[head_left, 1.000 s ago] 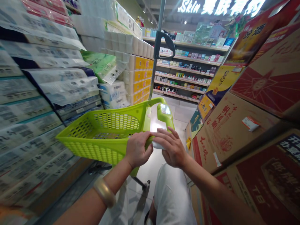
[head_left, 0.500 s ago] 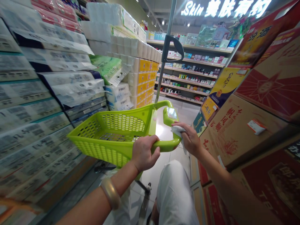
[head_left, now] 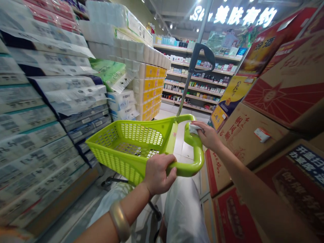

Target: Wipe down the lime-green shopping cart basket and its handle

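A lime-green shopping cart basket (head_left: pixel 126 162) with perforated sides stands before me, tilted in view. My left hand (head_left: pixel 160 173) is wrapped round the near side of its looped handle (head_left: pixel 196 163). At the far side of the loop, my right hand (head_left: pixel 207 135) presses a white cloth (head_left: pixel 194 128) onto the handle's raised display part. The display itself is covered by the cloth and fingers. Through the holes of the basket, some floor shows.
Stacked tissue packs (head_left: pixel 37 118) line the left side. On the right rise piled cardboard cartons (head_left: pixel 253 131). A grey pole with a dark grip (head_left: pixel 202 57) stands beyond the handle. Cosmetics shelves (head_left: pixel 197 81) cross the back. A cart wheel (head_left: pixel 157 214) is near my legs.
My right hand has slid the cloth from the handle's right bend up onto the display part. The cart and pole sit farther right in view; my left hand keeps its hold.
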`<state>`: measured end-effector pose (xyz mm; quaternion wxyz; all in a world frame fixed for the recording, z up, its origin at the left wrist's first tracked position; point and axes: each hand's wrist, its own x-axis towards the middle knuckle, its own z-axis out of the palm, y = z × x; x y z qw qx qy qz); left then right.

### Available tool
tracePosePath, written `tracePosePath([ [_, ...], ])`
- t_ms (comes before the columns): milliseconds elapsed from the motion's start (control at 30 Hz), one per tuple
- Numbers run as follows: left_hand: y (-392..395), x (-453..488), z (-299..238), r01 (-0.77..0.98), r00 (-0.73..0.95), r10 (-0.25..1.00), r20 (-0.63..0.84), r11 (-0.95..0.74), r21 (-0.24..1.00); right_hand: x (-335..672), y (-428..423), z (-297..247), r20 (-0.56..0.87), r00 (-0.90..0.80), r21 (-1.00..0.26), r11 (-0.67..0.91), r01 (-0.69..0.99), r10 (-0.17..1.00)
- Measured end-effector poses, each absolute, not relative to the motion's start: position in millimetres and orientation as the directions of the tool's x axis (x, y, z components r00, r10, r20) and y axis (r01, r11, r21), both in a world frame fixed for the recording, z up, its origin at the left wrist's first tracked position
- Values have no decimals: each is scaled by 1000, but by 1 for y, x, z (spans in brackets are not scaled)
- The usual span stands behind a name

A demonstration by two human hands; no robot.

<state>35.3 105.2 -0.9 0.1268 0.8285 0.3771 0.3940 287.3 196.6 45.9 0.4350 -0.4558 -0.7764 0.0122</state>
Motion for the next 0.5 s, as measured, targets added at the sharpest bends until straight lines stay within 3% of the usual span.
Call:
tracePosePath([
  [133,109,39,1,505,413,717,561,-694,514,307,206,50,626,-100,-420,442,793,774],
  [267,112,38,3,479,418,704,573,-708,520,323,215,53,691,13,-368,336,867,723],
  [400,121,33,4,452,427,694,579,-719,528,322,209,54,664,-1,-464,414,783,748],
  [500,132,25,5,454,417,721,553,-692,561,308,190,56,572,-143,-535,500,681,808],
])
